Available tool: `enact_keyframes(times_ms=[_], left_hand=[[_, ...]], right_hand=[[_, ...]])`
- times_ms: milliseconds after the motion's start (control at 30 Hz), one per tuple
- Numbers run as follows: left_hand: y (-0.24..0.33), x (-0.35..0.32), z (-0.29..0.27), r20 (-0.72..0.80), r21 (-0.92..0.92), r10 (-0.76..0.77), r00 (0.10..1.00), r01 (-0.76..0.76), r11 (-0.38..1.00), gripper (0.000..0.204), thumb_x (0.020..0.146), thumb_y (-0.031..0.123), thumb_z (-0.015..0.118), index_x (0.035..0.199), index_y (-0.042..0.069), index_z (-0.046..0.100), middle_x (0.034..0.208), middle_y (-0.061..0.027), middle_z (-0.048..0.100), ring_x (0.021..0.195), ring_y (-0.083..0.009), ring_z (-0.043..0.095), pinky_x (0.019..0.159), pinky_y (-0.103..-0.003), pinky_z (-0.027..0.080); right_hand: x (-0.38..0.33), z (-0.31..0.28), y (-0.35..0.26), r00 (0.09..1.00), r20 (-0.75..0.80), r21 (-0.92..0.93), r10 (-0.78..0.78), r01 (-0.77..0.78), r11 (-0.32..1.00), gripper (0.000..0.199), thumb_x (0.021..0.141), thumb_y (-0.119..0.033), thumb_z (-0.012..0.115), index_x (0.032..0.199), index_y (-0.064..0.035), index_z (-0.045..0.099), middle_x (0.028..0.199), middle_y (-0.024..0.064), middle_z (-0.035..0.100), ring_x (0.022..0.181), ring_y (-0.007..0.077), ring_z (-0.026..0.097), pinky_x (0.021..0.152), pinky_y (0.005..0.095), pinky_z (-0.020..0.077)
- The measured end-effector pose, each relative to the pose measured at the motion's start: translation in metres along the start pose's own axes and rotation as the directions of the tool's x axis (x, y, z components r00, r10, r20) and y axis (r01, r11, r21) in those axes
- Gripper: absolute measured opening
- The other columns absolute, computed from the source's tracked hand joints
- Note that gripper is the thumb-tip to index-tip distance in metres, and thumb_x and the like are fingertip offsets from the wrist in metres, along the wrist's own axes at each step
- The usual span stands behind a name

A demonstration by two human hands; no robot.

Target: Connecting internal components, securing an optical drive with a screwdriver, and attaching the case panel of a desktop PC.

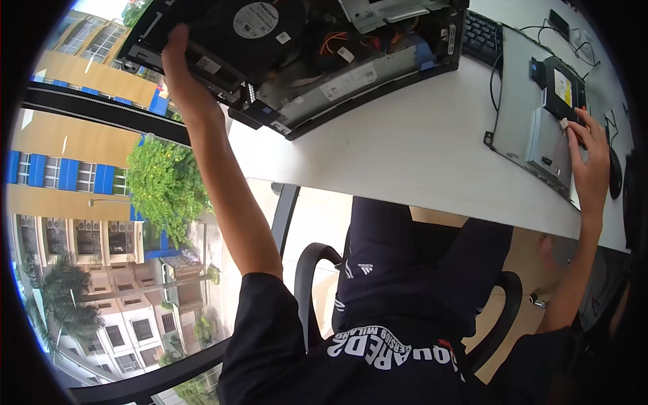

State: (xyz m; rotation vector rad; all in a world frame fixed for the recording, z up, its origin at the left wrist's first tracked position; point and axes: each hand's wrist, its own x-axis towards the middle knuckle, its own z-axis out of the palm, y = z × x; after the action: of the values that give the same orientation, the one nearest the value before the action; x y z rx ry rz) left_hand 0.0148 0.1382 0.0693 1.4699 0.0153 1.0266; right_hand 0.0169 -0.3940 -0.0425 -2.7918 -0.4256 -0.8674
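Open computer case (304,61) under left hand (179,67)

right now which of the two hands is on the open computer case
The left hand. It grips the left end of the open computer case, by the black fan. The right hand rests on the grey drive lying apart on the metal panel.

Dark short-sleeved shirt with white lettering, dark trousers, bare forearms.

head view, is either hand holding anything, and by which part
The left hand grips the open computer case at its left end. The right hand rests its fingers on the grey drive; no clear grip shows.
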Motion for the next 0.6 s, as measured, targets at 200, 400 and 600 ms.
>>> enact_keyframes(times_ms=[200,400,600], left_hand=[[-0.005,0.021,-0.011,0.026,-0.027,0.056,0.998,-0.055,0.998,0.039,0.096,0.036,0.061,0.121,0.005,0.064,0.114,-0.0112,0.069,0.102,-0.0245,0.070,0.090,-0.038,0.057],[-0.018,0.045,-0.011,0.076,-0.021,-0.011,0.997,0.012,1.000,0.039,0.097,0.035,0.059,0.122,0.006,0.065,0.114,-0.0107,0.069,0.102,-0.0234,0.070,0.089,-0.036,0.057],[0.003,0.016,0.018,0.099,-0.029,-0.101,0.990,0.104,0.994,0.042,0.091,0.041,0.067,0.112,0.004,0.068,0.093,-0.0093,0.072,0.075,-0.0199,0.071,0.062,-0.029,0.058]], right_hand=[[0.012,-0.007,-0.029,0.966,-0.180,0.055,-0.184,0.196,0.979,0.022,0.096,-0.001,0.065,0.117,-0.0020,0.070,0.122,0.0081,0.071,0.104,0.0195,0.069,0.092,0.0323,0.0564],[0.033,-0.041,-0.142,0.926,-0.244,0.319,-0.289,0.358,0.878,0.022,0.092,0.005,0.069,0.113,0.0016,0.071,0.105,0.0122,0.072,0.095,0.0195,0.067,0.091,0.0333,0.0535],[0.054,-0.009,-0.246,0.931,-0.314,0.710,-0.188,0.361,0.604,0.010,0.086,0.003,0.073,0.095,0.0003,0.074,0.072,0.0003,0.065,0.057,0.0053,0.051,0.051,0.0214,0.0368]])
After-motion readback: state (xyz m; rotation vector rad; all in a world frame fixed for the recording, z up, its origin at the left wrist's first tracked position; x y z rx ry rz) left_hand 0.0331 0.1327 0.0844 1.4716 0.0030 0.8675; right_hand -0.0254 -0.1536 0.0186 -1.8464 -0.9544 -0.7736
